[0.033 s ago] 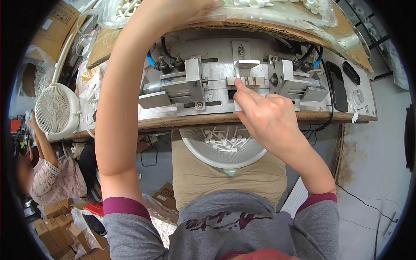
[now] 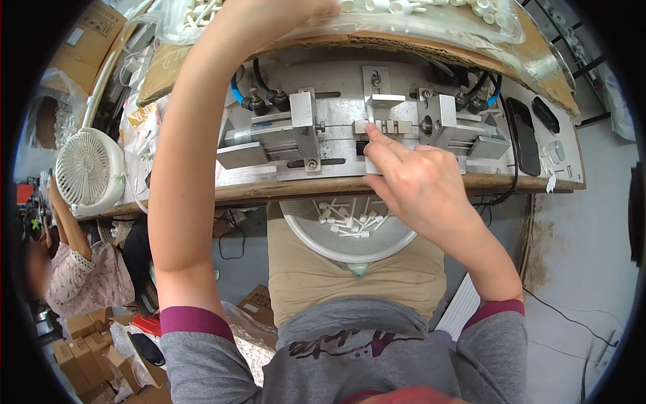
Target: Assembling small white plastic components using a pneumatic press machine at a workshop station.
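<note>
My right hand [image 2: 420, 178] reaches over a metal clamping jig [image 2: 336, 149] on the bench. Its index finger is stretched out, with the tip on the small block [image 2: 397, 126] in the middle of the jig, where a thin white piece [image 2: 369, 114] shows just beyond the fingertip. The thumb stands apart, nearer the bench edge, and the other fingers are curled under. My left hand [image 2: 286, 10] is at the top edge, over a clear plastic bag [image 2: 464, 25] of white plastic parts [image 2: 400, 7]. Its fingers are mostly cut off by the frame.
A grey basket [image 2: 316, 247] with white stemmed parts rests at my lap under the bench edge. Metal cylinders [image 2: 266, 135] with hoses flank the jig. At right lies a black phone [image 2: 523, 135]; at left stand a white fan [image 2: 87, 168] and, farther off, another person [image 2: 91, 279].
</note>
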Demonstrator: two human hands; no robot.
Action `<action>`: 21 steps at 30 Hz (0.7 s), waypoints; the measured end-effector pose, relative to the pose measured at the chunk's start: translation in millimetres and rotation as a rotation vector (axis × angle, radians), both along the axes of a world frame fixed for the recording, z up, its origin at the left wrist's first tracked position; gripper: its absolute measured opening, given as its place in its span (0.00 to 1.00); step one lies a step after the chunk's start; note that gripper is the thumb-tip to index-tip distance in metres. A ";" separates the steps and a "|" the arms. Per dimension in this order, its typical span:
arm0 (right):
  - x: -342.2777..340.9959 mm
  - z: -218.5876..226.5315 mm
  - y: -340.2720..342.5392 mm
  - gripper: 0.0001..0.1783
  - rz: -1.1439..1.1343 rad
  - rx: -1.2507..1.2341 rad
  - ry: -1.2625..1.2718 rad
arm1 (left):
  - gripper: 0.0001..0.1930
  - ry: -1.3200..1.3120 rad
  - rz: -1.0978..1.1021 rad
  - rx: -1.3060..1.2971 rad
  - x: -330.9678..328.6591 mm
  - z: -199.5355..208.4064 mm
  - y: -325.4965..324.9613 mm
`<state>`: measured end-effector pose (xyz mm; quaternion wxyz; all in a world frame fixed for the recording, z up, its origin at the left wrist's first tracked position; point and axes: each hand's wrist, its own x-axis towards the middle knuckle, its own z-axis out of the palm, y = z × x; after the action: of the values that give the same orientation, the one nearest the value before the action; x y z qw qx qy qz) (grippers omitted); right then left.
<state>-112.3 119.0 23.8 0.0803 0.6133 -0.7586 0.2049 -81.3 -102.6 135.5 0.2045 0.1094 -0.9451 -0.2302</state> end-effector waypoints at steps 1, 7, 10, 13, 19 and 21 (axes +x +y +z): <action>-2.3 7.0 -0.1 0.22 0.026 -0.014 -0.023 | 0.16 0.024 0.009 0.048 1.9 0.1 -3.6; -56.9 60.8 -21.7 0.15 -0.150 -0.386 -0.251 | 0.14 0.335 -0.052 0.143 44.0 -17.4 19.1; -90.4 81.7 -44.8 0.13 -0.319 -0.382 -0.059 | 0.13 0.397 -0.244 -0.164 64.2 -56.3 39.7; -103.2 93.8 -68.6 0.18 -0.466 -0.137 -0.146 | 0.15 0.360 -0.206 -0.171 87.5 -103.1 75.2; -117.4 87.0 -66.0 0.19 -0.279 -0.121 -0.403 | 0.14 0.161 -0.170 -0.351 82.3 -134.0 92.5; -119.8 81.3 -59.7 0.19 -0.190 -0.200 -0.498 | 0.14 0.117 -0.171 -0.394 74.6 -127.7 89.2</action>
<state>-232.0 59.3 105.0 -0.0295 0.4592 -0.7851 0.4146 -6.7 -13.4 7.8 0.2563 -0.0265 -0.9641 -0.0635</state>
